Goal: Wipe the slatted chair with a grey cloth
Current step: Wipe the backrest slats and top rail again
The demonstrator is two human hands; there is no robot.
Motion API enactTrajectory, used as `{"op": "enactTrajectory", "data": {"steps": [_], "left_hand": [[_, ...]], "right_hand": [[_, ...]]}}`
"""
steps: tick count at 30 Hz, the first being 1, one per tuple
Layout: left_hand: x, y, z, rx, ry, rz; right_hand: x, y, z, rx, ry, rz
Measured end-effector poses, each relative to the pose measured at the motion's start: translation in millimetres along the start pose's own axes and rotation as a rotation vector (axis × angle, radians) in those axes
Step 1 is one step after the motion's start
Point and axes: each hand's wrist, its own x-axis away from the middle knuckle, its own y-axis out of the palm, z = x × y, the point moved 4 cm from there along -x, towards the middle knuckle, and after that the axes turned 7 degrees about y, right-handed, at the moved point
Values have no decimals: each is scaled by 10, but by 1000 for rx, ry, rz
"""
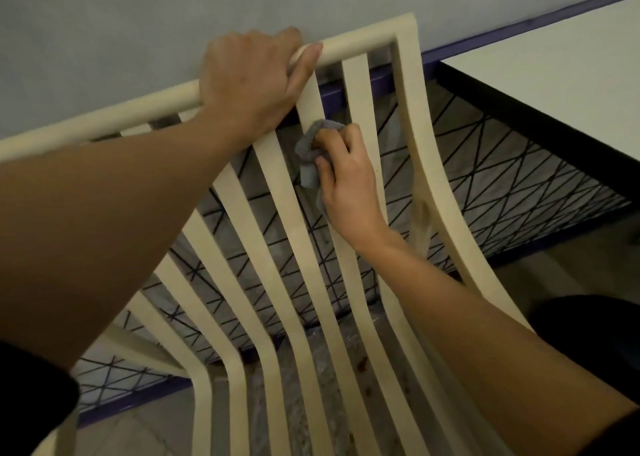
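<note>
Currently the slatted chair [363,39], cream in colour, fills most of the view, its backrest close to a grey wall [138,22]. The left hand [249,84] is clamped on the top rail, thumb on the near face and fingers curled over the far side, where their tips are largely hidden. The right hand [346,178] pinches the grey cloth [308,157] between thumb and curled fingers. The cloth is bunched against an upper backrest slat just below the left hand, and its lower part disappears under the right palm. The chair legs and the front of the seat are cut off by the lower edge. A black wire lattice [502,164] shows behind the slats, beneath a white tabletop [554,57] whose far end runs out of frame. Lighting is dim, and dark marks on the floor under the seat cannot be identified.
</note>
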Motion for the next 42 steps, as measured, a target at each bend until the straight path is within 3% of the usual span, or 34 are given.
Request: {"op": "enactTrajectory", "data": {"steps": [4,12,17,29,35,42], "left_hand": [[34,25,-19,-17,1,-21],[40,29,-6,-40,-1,-48],[35,4,28,-40,-16,-44],[29,-11,29,-10,-52,-27],[-13,-39,26,55,-55,-6],[-16,-55,9,39,-79,-9]], "right_hand": [[306,26,150,-65,114,-49],[1076,142,565,90,282,-228],[1124,107,595,59,329,-222],[246,-7,136,-47,152,-144],[-343,-112,-207,-82,26,11],[-496,-89,-248,-152,13,79]]}}
